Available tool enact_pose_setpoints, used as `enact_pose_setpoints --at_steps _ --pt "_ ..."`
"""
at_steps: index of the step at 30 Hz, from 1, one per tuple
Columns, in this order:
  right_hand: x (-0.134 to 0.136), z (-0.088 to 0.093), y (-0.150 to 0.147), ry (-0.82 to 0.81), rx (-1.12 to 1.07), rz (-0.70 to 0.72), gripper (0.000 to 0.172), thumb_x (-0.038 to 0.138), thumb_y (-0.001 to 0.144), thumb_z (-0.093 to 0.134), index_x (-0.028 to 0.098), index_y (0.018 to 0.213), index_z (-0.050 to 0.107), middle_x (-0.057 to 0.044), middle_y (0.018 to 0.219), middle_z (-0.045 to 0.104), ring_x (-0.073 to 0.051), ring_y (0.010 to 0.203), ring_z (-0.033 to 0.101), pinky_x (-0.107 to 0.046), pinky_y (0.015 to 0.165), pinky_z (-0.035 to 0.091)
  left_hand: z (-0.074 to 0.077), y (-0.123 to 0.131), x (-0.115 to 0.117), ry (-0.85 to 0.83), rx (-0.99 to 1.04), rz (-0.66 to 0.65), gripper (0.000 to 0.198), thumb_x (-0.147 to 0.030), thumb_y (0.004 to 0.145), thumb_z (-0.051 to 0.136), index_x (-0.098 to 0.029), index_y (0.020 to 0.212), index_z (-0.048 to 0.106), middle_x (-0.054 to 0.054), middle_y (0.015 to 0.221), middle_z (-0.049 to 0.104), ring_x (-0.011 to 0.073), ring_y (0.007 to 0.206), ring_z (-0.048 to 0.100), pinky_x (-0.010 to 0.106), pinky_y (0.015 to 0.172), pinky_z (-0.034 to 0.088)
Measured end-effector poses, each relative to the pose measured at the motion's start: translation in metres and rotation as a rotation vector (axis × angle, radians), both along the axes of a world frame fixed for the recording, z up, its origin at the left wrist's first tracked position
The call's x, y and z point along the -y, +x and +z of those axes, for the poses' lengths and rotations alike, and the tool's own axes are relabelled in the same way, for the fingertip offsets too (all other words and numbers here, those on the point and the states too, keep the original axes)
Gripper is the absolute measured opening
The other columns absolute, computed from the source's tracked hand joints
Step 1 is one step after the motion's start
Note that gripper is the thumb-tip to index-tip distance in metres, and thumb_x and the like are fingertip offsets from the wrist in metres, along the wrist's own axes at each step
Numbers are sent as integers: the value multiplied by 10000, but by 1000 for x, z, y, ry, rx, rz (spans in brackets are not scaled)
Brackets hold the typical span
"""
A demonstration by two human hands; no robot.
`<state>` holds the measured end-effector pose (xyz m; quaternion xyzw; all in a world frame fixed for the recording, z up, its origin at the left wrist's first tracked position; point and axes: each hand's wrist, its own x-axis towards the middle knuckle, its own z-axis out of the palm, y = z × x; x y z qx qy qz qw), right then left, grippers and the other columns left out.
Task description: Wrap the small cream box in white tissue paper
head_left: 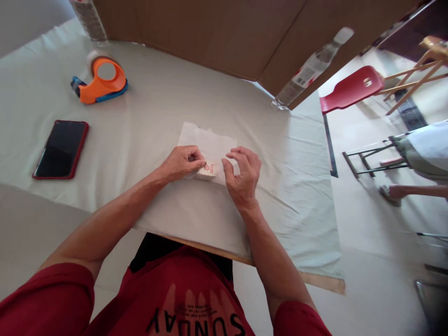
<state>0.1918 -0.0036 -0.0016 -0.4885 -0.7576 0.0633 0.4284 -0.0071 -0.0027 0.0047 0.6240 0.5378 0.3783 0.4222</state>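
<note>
A small pale box with red print (208, 170) sits near the front edge of a white sheet of paper (203, 138) on the cloth-covered table. My left hand (185, 162) is at the left side of the box, its thumb and forefinger pinched together at the box's upper left corner. Whatever lies between those fingertips is too small to make out. To the right of the box, my right hand (242, 173) is raised with thumb and fingers apart, holding nothing and not touching the box.
An orange and blue tape dispenser (105, 84) and a phone in a red case (61, 149) lie on the left. Plastic bottles (311, 70) stand against a cardboard panel (210, 35) at the back. Beyond the table are a red chair (353, 88) and a person's leg (416, 191).
</note>
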Motion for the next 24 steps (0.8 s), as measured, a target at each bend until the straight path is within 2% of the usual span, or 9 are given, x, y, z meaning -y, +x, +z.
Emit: enact_pose_setpoints --at_steps 3,6,8,12,14,18,21,24 --pt "12 7 -4 108 230 68 159 294 971 542 224 950 683 -72 996 720 -219 951 616 -400 904 366 0 1 -1 8 0 -11 248 -385 729 663 -154 662 603 -20 613 587 92 575 447 211 533 339" --pt "20 5 -12 73 386 169 170 298 967 562 203 1039 683 -70 1017 725 -217 935 595 -380 853 347 -1 -1 -3 8 -20 -1 252 -397 727 656 -156 680 601 -22 623 578 96 581 454 216 539 352" --pt "21 3 -15 40 448 175 208 315 971 560 186 1087 677 -82 1062 721 -227 958 580 -378 844 339 1 -6 -4 0 -50 -19 252 -405 736 651 -157 716 613 -16 651 587 105 602 476 223 558 371" --pt "20 1 -16 16 527 159 243 341 996 523 201 1129 671 -77 1096 702 -235 974 546 -385 844 317 13 -26 -4 -44 -134 -122 314 -386 719 678 -169 945 659 -12 744 622 128 662 536 238 611 406" --pt "19 1 -16 6 560 161 256 346 1007 500 222 1165 660 -70 1101 686 -234 975 527 -387 841 308 17 -34 -4 -100 -166 -137 356 -345 712 648 -177 1026 649 -36 671 577 123 602 503 233 572 375" --pt "19 3 -16 -13 618 161 297 338 1028 439 261 1251 620 -74 1123 654 -242 983 493 -391 837 293 19 -39 -5 -140 -201 -64 310 -332 702 607 -177 967 650 -63 576 456 113 519 414 237 519 316" --pt "20 4 -18 -23 659 163 317 317 1031 412 272 1287 594 -84 1136 639 -251 977 471 -398 837 285 18 -41 -3 -122 -256 35 297 -352 695 620 -168 926 652 -28 634 538 129 568 477 248 545 358" --pt "20 6 -20 -16 679 161 317 294 1025 411 266 1286 589 -93 1140 633 -259 977 456 -405 831 277 20 -46 5 -128 -312 178 370 -402 676 693 -159 951 647 28 752 641 155 636 570 251 563 408"
